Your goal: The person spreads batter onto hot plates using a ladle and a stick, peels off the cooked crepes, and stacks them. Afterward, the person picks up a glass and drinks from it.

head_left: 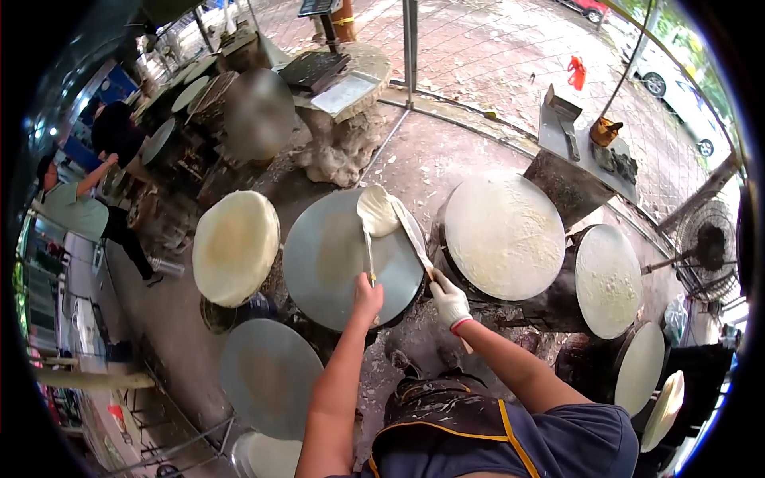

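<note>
My left hand, bare, is closed round the handle of a ladle. Pale, thick batter fills the ladle's bowl, over the far part of a round grey griddle. In a white glove, my right hand grips a long, flat spatula. Its blade is smeared with batter and reaches to the right edge of the ladle's bowl; whether they touch, I cannot tell. The griddle has a brownish patch in its middle.
Batter-coated griddles stand left, right and further right. A bare griddle sits near my left. Behind are a stone table and a metal stand. A fan is far right; a person is at left.
</note>
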`<state>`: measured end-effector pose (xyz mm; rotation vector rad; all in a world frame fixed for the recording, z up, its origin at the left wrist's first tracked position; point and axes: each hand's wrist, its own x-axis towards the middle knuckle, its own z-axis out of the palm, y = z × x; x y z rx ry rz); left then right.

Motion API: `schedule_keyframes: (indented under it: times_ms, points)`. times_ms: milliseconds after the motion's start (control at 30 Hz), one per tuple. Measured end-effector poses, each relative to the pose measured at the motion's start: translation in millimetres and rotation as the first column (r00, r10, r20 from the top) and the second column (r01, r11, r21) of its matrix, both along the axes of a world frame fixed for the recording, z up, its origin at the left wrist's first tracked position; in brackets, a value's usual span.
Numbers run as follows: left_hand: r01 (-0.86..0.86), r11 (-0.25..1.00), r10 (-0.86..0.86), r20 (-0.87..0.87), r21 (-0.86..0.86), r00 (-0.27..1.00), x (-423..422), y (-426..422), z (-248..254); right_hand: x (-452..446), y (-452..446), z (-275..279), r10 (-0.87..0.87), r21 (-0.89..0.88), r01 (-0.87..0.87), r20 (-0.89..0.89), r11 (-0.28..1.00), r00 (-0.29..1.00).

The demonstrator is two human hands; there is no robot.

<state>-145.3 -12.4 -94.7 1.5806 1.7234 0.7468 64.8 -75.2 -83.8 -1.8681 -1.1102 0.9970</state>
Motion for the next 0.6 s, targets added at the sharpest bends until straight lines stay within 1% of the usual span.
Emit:
schedule_keyframes:
  times_ms: [33,67,133,167,200,267,300,333,367,400,433,467,533,567,600]
  points:
    - [0.043,0.967,-0.014,-0.117,0.252,0.993,-6,-1,-2,-3,0,-4,-0.011,-0.021,0.012,0.060,1.000,0.998]
    - [0.049,0.982,-0.018,-0.166,0.182,0.986,-14,6,-4,-6,0,-10,-0.013,-0.042,0.019,0.121,0.999,0.993]
    - [0.053,0.998,-0.042,-0.268,0.034,0.962,-34,21,6,-31,20,-4,-0.025,-0.008,0.026,0.051,1.000,0.998]
    - [0.047,0.998,-0.054,-0.278,-0.030,0.959,-44,28,11,-46,36,5,-0.022,-0.044,0.016,-0.122,0.999,0.992]
    - [0.020,0.998,-0.036,-0.315,-0.054,0.948,-53,34,13,-54,52,0,0.003,-0.025,-0.015,-0.412,1.000,0.911]
    - [-0.033,0.994,-0.009,-0.389,-0.100,0.921,-71,43,17,-56,61,46,-0.114,-0.235,-0.031,-0.576,0.971,0.809]
    - [-0.046,0.994,0.001,-0.418,-0.096,0.908,-81,44,18,-55,57,38,-0.063,-0.103,0.013,-0.503,0.995,0.862]
    - [-0.027,0.994,-0.024,-0.441,-0.109,0.897,-89,43,28,-52,48,40,-0.077,-0.028,0.072,-0.459,0.997,0.885]
    - [-0.015,0.993,-0.042,-0.461,-0.119,0.887,-96,40,38,-55,40,24,-0.161,-0.020,0.173,-0.484,0.985,0.860]
    - [-0.008,0.991,-0.059,-0.481,-0.135,0.875,-103,37,44,-61,33,-3,-0.242,-0.021,0.269,-0.510,0.963,0.826]
    - [0.005,0.992,-0.067,-0.500,-0.124,0.863,-109,35,41,-76,34,-6,-0.163,0.041,0.204,-0.459,0.978,0.873]
    - [0.004,0.994,-0.060,-0.502,-0.111,0.863,-113,34,39,-89,35,-8,-0.096,0.004,0.100,-0.251,0.995,0.963]
    - [0.001,0.996,-0.044,-0.504,-0.085,0.863,-119,31,39,-105,55,53,-0.037,-0.159,-0.046,-0.480,0.986,0.877]
    - [-0.006,0.997,-0.036,-0.503,-0.082,0.864,-125,29,40,-101,57,80,-0.096,-0.276,-0.093,-0.599,0.956,0.795]
    - [-0.011,0.997,-0.030,-0.503,-0.078,0.864,-132,27,42,-92,56,74,-0.081,-0.289,-0.105,-0.565,0.952,0.821]
